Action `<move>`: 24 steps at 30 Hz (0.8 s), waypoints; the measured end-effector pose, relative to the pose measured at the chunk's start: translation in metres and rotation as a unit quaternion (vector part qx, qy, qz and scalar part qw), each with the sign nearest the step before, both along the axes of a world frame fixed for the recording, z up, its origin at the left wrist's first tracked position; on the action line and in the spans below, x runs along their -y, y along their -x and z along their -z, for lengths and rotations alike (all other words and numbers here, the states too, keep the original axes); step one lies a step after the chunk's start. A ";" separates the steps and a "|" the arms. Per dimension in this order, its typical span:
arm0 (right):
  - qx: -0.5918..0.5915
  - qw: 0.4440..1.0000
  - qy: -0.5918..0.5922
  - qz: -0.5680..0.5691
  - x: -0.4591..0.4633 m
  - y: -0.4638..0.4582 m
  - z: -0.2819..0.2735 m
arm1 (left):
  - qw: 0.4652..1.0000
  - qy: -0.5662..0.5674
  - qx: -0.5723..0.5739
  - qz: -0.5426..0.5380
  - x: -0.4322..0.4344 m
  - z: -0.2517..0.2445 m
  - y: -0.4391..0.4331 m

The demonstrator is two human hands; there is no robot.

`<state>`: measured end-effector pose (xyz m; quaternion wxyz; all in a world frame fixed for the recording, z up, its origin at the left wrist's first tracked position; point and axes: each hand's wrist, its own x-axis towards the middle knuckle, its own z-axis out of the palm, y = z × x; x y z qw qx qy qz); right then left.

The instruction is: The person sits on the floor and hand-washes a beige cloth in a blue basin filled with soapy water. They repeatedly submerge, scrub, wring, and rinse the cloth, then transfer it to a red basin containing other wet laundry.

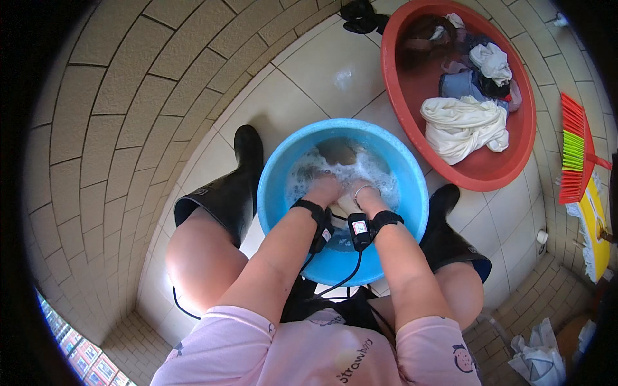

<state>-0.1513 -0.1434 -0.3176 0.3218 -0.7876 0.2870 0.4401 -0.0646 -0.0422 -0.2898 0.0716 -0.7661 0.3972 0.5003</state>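
Between my legs stands a round blue plastic basin holding cloudy, sudsy water. My left hand dips into the foam near the basin's middle. Close beside it is my right hand, with a silver bracelet at the wrist. Suds and water hide the fingers of both hands, so any grip is not visible. Pale, wet fabric shows between the hands. Beyond them a brownish patch, perhaps submerged cloth, shows through the foam. Black strapped devices with cables sit on both wrists.
At the upper right, a large red tub holds white cloth, denim and other laundry. A red-and-green broom head and yellow mop head lean at the right wall. Black rubber boots flank the basin. A brick-patterned wall bounds the left.
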 end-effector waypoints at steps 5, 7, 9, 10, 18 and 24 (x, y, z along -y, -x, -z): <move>0.074 0.995 0.029 0.060 0.002 0.006 -0.004 | 0.958 0.065 -0.014 -0.279 -0.001 -0.007 -0.011; 0.118 0.983 0.137 -0.040 0.001 0.002 -0.024 | 0.840 0.205 -0.120 -0.488 -0.002 -0.018 -0.010; 0.366 0.869 0.199 0.269 -0.013 -0.002 -0.055 | 0.618 0.293 -0.258 -0.683 -0.002 -0.035 -0.005; 0.453 0.835 0.158 0.271 -0.022 -0.007 -0.073 | 0.515 0.299 -0.350 -0.723 -0.001 -0.046 -0.001; 0.625 0.762 0.031 0.167 -0.079 0.014 -0.197 | 0.410 0.276 -0.592 -0.637 -0.019 -0.134 0.015; 0.501 0.831 0.115 0.212 -0.079 0.016 -0.185 | 0.389 0.310 -0.576 -0.649 -0.031 -0.106 0.046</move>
